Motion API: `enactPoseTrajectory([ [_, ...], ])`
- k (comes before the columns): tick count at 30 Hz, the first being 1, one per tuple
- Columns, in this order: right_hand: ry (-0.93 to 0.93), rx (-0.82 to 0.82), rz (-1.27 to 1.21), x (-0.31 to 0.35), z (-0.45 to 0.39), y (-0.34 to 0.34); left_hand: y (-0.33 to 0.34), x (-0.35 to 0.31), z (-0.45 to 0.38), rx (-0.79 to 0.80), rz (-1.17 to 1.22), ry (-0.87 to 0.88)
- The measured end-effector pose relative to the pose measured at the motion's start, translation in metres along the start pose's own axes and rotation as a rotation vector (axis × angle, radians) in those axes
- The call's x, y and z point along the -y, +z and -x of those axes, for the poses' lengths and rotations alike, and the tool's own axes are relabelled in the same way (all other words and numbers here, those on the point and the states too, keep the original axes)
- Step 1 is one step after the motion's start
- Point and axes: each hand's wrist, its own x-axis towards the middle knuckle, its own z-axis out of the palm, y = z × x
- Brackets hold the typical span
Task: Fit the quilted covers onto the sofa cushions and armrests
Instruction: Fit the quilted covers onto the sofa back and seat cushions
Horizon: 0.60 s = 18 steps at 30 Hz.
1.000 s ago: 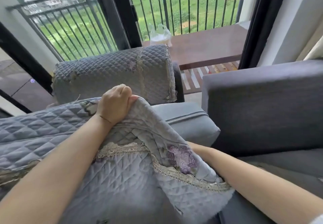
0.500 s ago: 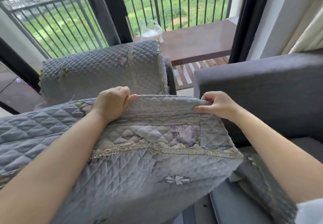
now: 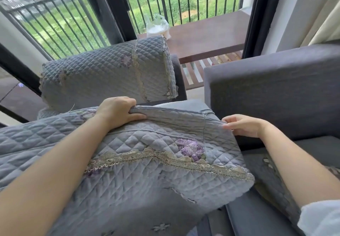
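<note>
A grey quilted cover with lace trim and a purple embroidered flower lies spread over the seat cushion in front of me. My left hand grips its far top edge, fingers curled over the hem. My right hand pinches the cover's far right corner beside the sofa backrest. The armrest beyond wears another quilted cover. A strip of bare grey seat cushion shows past the held edge.
A second quilted piece lies on the dark seat at the right under my forearm. Behind the armrest are a black-framed glass door, a balcony railing and a wooden bench with a clear plastic bag.
My right hand came out from under the cover a second ago and took its right corner. The top edge is now stretched flat between both hands and sits further back.
</note>
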Motion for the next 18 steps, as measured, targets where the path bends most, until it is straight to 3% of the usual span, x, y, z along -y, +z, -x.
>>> enactPoseTrajectory([
  [4, -0.103, -0.263, 0.04, -0.006, -0.004, 0.006, 0.002, 0.002, -0.005, 0.028, 0.016, -0.015],
  [9, -0.184, -0.59, 0.395, -0.01, -0.014, 0.005, 0.006, 0.002, -0.008, 0.084, 0.018, -0.045],
  [12, -0.269, -0.78, 0.395, -0.004, -0.036, 0.001, 0.007, 0.0, -0.009, 0.162, 0.029, -0.064],
  [16, -0.271, -0.783, 0.402, 0.023, -0.066, -0.015, 0.008, 0.0, -0.009, 0.163, 0.089, -0.11],
  [18, -0.246, -0.737, 0.423, 0.031, -0.078, -0.02, 0.004, 0.005, -0.016, 0.318, 0.156, -0.183],
])
